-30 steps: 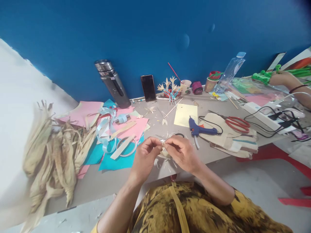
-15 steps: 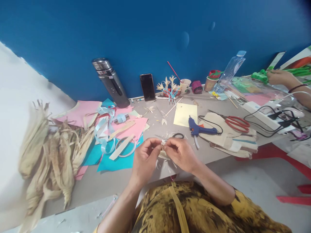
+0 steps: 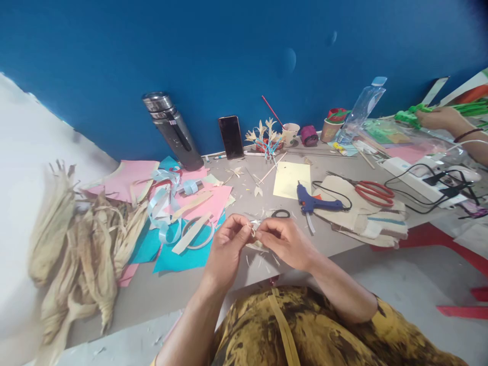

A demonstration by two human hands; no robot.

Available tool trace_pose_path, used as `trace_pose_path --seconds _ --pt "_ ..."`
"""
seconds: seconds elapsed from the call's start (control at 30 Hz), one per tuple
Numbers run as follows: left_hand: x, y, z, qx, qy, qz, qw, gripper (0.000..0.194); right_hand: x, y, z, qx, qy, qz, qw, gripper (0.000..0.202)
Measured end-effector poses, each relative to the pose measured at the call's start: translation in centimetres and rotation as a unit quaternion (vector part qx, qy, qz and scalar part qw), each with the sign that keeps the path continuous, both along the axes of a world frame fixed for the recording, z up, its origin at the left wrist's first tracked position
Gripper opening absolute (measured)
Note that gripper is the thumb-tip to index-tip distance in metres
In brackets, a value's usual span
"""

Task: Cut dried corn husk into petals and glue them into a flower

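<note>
Near the table's front edge, my left hand (image 3: 230,249) and my right hand (image 3: 285,244) meet at their fingertips. Between them is a small pale piece of husk (image 3: 253,231), pinched by both hands and mostly hidden by the fingers. Pale scraps (image 3: 261,262) lie on the table under the hands. Just behind them rests a black scissor handle (image 3: 281,214). A blue glue gun (image 3: 320,204) lies to the right, and a roll of tape (image 3: 208,239) with a pale husk strip (image 3: 191,235) across it lies to the left.
Dried corn husks (image 3: 95,254) hang over the left side. A flask (image 3: 175,134), phone (image 3: 231,137), husk flowers (image 3: 267,137) and bottle (image 3: 360,112) stand along the wall. Red-handled scissors (image 3: 375,194) lie on a glove (image 3: 381,229). Another person's hand (image 3: 438,119) holds green material near a power strip (image 3: 419,183).
My fingertips have parted slightly and more of the pale piece shows between them. The other person's hand has shifted a little left.
</note>
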State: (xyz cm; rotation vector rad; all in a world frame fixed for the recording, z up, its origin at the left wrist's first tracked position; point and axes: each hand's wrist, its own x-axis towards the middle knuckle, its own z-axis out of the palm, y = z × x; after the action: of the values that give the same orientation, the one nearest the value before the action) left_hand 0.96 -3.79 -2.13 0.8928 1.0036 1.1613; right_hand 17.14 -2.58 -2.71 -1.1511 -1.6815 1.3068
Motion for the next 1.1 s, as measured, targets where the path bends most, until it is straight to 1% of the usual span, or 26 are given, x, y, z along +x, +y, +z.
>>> trace_pose_path --seconds 0.07,0.13,0.2,0.3,0.37,0.43,0.57,0.73,0.87,0.93,0.97,1.03,1.1 --pt "0.0 0.1 0.0 -0.012 -0.046 -0.026 0.999 0.02 0.1 0.2 0.0 -0.012 0.044 0.021 0.999 0.035" --pt "0.1 0.1 0.0 -0.014 -0.077 -0.049 0.996 0.019 0.1 0.5 -0.1 -0.044 0.102 0.04 0.993 0.041" --pt "0.3 0.1 0.0 -0.006 -0.07 -0.055 0.996 0.018 -0.1 0.6 -0.4 -0.095 0.153 0.059 0.982 0.046" --pt "0.6 0.1 -0.1 0.013 -0.038 -0.038 0.998 0.015 -0.7 0.7 -0.7 -0.152 0.199 0.056 0.966 0.047" --pt "0.8 0.0 -0.1 0.019 -0.045 -0.022 0.999 0.014 -1.0 0.7 -0.9 -0.161 0.214 0.032 0.963 0.044" --pt "0.9 0.0 -0.1 0.014 -0.071 -0.013 0.997 0.015 -1.2 0.6 -1.0 -0.16 0.221 0.021 0.962 0.041" --pt "1.0 -0.1 -0.1 -0.003 -0.113 0.012 0.993 0.017 -1.0 0.6 -1.3 -0.169 0.238 0.032 0.956 0.034" --pt "1.0 -0.2 -0.3 -0.011 -0.13 0.037 0.991 0.019 -0.9 0.5 -1.7 -0.249 0.291 0.056 0.922 0.034" --pt "1.1 -0.4 -0.3 -0.004 -0.126 0.051 0.991 0.02 -0.8 0.4 -1.9 -0.28 0.315 0.083 0.903 0.036" --pt "1.0 -0.4 -0.2 0.005 -0.12 0.048 0.992 0.019 -0.6 0.4 -2.0 -0.272 0.314 0.084 0.906 0.037" --pt "0.8 -0.4 -0.2 0.012 -0.115 0.045 0.992 0.018 -0.4 0.4 -2.0 -0.259 0.305 0.083 0.913 0.036" --pt "0.5 -0.4 -0.3 0.034 -0.101 0.046 0.993 0.018 -0.1 0.5 -1.8 -0.212 0.259 0.073 0.939 0.035" --pt "0.1 -0.4 -0.5 0.049 -0.083 0.056 0.994 0.017 0.1 0.5 -1.4 -0.149 0.175 0.053 0.972 0.03"
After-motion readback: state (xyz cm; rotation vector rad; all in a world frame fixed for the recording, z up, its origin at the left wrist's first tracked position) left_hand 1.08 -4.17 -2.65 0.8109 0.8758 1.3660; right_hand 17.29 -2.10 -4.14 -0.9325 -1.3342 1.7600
